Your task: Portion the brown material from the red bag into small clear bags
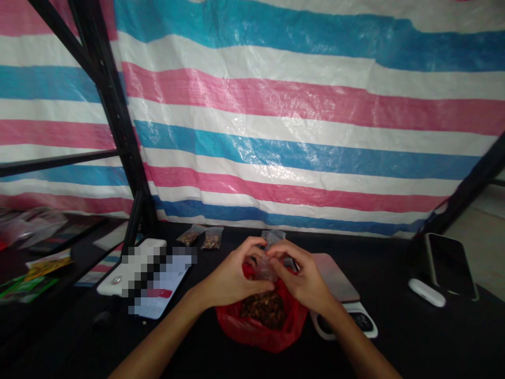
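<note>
A small clear plastic bag (265,269) is held between my two hands. My left hand (236,273) curls around its left side, thumb toward the front. At the bag's upper right, the fingers of my right hand (298,269) are pinched on it. Right below both hands sits an opened red plastic bag (272,339) with small brown dried pieces (263,309) inside. Just behind my fingers lies another clear bag (273,237), partly hidden. A digital scale (335,279) with a metal plate stands beside the red bag, partly covered by my right forearm.
Two small filled bags (212,238) lie near the striped sheet (276,131) at the back. A phone or tablet (165,289) and a white device (152,250) are on the left. Farther right are a leaning phone (452,266) and a white case (426,292). A black frame post (114,116) rises at left.
</note>
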Available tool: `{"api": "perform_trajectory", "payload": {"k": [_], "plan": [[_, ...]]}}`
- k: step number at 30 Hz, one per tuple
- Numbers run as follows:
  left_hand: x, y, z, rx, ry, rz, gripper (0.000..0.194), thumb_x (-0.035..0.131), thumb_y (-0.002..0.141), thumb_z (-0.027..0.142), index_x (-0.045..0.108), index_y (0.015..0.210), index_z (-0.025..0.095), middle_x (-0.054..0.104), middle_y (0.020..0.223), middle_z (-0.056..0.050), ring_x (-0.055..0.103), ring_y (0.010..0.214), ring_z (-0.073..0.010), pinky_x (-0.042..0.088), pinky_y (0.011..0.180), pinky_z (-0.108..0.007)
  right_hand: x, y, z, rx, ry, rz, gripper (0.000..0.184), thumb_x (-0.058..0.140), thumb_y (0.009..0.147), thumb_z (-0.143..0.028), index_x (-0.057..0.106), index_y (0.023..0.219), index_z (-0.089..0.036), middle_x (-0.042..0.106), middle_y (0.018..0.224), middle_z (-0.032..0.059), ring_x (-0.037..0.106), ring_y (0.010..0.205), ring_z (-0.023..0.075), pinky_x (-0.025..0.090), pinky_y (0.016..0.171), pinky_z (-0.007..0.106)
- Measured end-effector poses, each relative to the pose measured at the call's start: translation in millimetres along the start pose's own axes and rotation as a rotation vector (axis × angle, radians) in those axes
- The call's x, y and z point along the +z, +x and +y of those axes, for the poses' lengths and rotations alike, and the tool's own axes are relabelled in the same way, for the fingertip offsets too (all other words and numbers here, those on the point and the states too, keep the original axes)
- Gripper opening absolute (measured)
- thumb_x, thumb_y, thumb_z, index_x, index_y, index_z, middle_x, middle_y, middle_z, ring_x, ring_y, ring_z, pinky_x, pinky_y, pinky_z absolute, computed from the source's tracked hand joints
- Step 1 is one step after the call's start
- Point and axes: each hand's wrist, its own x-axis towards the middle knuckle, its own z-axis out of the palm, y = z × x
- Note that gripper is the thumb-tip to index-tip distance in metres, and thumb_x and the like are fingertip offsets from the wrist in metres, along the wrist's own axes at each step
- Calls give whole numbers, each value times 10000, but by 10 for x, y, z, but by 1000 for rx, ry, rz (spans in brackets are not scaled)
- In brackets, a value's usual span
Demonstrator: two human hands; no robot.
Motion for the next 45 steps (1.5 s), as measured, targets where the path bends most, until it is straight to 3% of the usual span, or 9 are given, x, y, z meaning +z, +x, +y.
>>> {"api": "perform_trajectory", "payload": {"k": [3, 9, 22, 27, 34, 38, 40, 43, 45], "plan": [[-6, -13, -21, -23, 62, -35, 774, 819, 715, 175, 429, 1379, 261, 695, 1137, -53, 673, 1020, -212, 527, 883, -346, -4, 4, 31, 23, 30, 59, 69, 629, 921, -257, 687, 935, -223, 673, 819, 12, 635, 725, 155, 523, 680, 268], [-8, -6, -11, 8, 84, -44, 659, 761, 749, 124, 503, 1341, 257, 670, 1226, -63, 654, 1092, -210, 508, 959, -352, 10, 9, 94, 47, 69, 124, 95, 648, 918, -299, 691, 957, -223, 689, 838, 23, 633, 706, 154, 530, 656, 264], [-6, 2, 6, -86, -57, -74, 523, 785, 774, 223, 575, 1252, 211, 742, 991, -45, 696, 926, -206, 520, 831, -321, 32, -3, 84, 27, 15, 244, 124, 652, 921, -342, 675, 947, -223, 649, 768, 6, 579, 622, 142, 500, 585, 259], [-41, 35, -23, -71, -100, 23, 432, 769, 795, 252, 581, 1180, 198, 718, 849, -1, 678, 812, -171, 503, 799, -297, 21, 5, 112, 32, 5, 279, 134, 622, 945, -345, 675, 960, -223, 668, 826, 22, 607, 661, 151, 509, 601, 263], [-186, 156, -202, -28, -9, 314, 292, 647, 885, 399, 575, 1081, 195, 619, 814, 14, 612, 755, -155, 464, 700, -270, -40, 6, 148, 12, -101, 372, 162, 522, 998, -308, 658, 1024, -224, 663, 915, 44, 623, 696, 159, 512, 631, 284], [-247, 189, -413, -91, 167, 447, 345, 636, 868, 429, 560, 1107, 193, 587, 827, 16, 581, 727, -157, 457, 654, -271, -40, 2, 116, -74, -193, 373, 150, 503, 997, -229, 652, 979, -219, 659, 888, 47, 637, 775, 177, 503, 651, 283], [-275, 188, -489, -98, 224, 435, 393, 632, 863, 451, 547, 1150, 195, 594, 852, 8, 586, 725, -161, 468, 647, -275, -30, -1, 109, -131, -220, 345, 151, 503, 988, -181, 648, 969, -217, 656, 865, 41, 635, 783, 177, 487, 638, 274], [-340, 171, -527, -95, 386, 388, 391, 524, 939, 472, 550, 1214, 195, 656, 938, -41, 628, 840, -208, 507, 748, -330, -17, -15, 116, -192, -246, 282, 180, 499, 969, -115, 647, 979, -218, 645, 848, 27, 616, 756, 161, 464, 628, 263], [-398, 150, -521, -133, 639, 433, 370, 405, 1004, 430, 582, 1211, 181, 690, 1062, -98, 615, 1007, -264, 485, 904, -405, -15, -26, 121, -216, -251, 260, 201, 501, 954, -85, 646, 990, -219, 634, 840, 18, 595, 730, 150, 452, 625, 257]]}}
